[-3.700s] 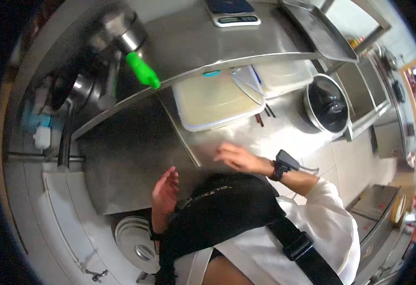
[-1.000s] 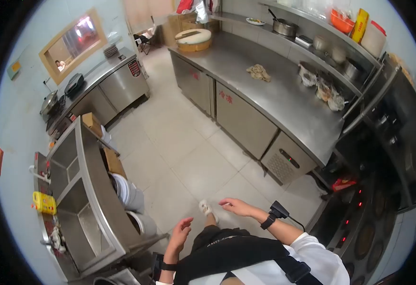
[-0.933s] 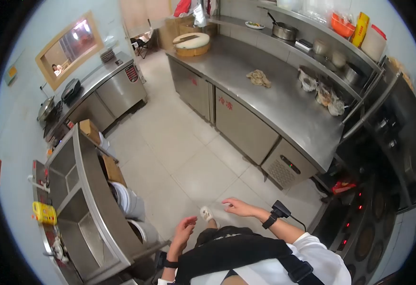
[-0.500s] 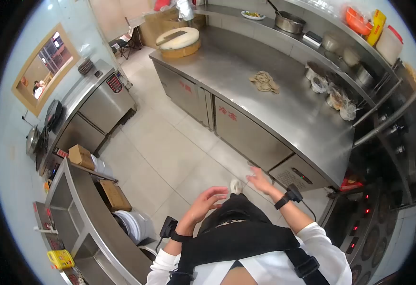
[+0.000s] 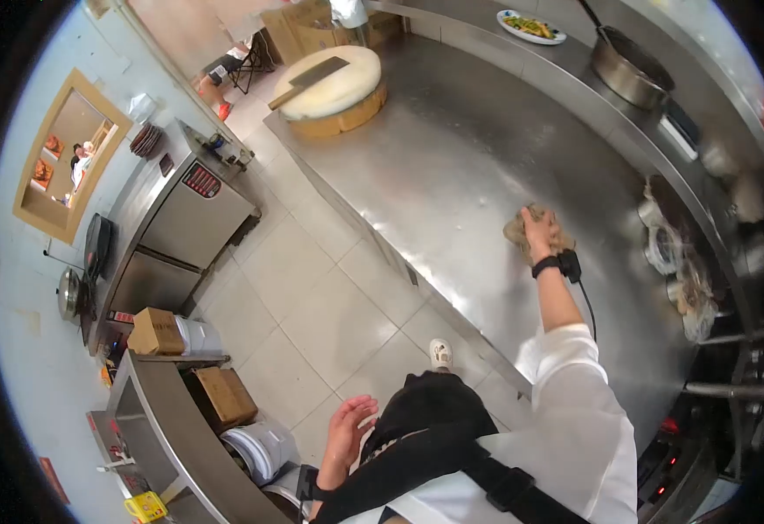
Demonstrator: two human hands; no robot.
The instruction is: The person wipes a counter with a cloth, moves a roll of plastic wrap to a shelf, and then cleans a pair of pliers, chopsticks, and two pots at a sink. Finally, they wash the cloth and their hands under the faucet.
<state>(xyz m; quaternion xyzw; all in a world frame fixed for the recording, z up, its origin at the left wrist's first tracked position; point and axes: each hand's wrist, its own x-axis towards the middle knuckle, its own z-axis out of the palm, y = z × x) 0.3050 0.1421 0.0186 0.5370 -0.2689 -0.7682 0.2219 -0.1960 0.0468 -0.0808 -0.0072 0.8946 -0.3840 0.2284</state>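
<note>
My right hand [image 5: 539, 234] reaches out over the steel counter [image 5: 434, 183], its fingers closed over a crumpled beige cloth [image 5: 515, 231]. The cloth lies on the counter top and bulges out on both sides of the hand; my fingertips are partly sunk in its folds. Low in front of my body, my left hand [image 5: 348, 430] hangs in the air with loosely bent fingers and holds nothing. Both wrists wear black straps with a small device.
A round chopping board [image 5: 351, 83] with a cleaver [image 5: 319, 77] sits at the counter's far end. The shelf above holds a plate of food [image 5: 530, 26] and a saucepan [image 5: 631, 74]. Bagged containers [image 5: 666, 249] stand at the right. Boxes [image 5: 225, 395] and buckets [image 5: 264, 450] are at left.
I have moved closer to the counter. My right hand has gone from beside my body out to the cloth and taken hold of it. My left hand stays low, now further left.
</note>
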